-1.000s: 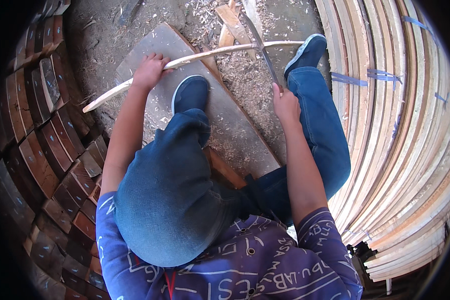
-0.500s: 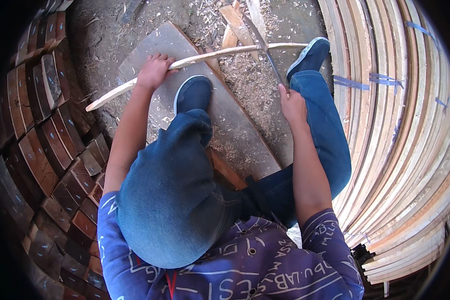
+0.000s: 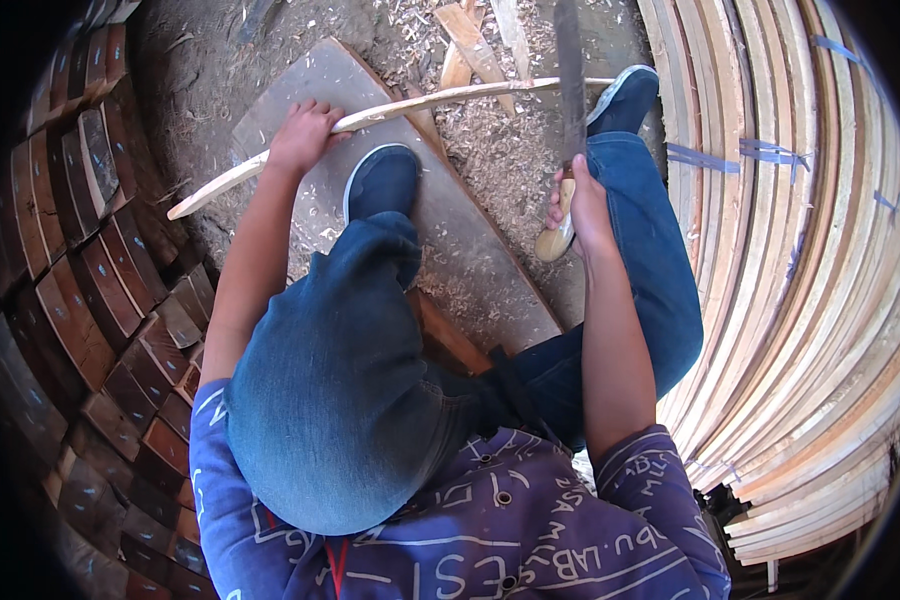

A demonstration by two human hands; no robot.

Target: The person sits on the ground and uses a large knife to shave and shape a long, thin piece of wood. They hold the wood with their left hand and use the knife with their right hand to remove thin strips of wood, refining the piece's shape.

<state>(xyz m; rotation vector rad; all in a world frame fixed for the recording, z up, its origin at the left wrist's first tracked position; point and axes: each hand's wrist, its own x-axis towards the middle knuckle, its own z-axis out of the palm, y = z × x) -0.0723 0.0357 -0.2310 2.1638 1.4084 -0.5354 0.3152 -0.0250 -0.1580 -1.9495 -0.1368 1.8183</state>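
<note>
board [image 3: 470, 255]: near 12 o'clock | left shoe [image 3: 382, 185]: on board | stick [image 3: 450, 97]: over board, 10 to 1 o'clock | offcuts [image 3: 477, 50]: 12, beyond stick | stacked blocks [image 3: 90, 330]: 9 | stacked strips [image 3: 770, 260]: 3

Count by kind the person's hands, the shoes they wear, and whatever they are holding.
Hands: 2 (left hand, right hand)
Shoes: 2 (left shoe, right shoe)
Stick: 1, in the left hand
Bladed tool: 1, in the right hand
Total: 6
</note>
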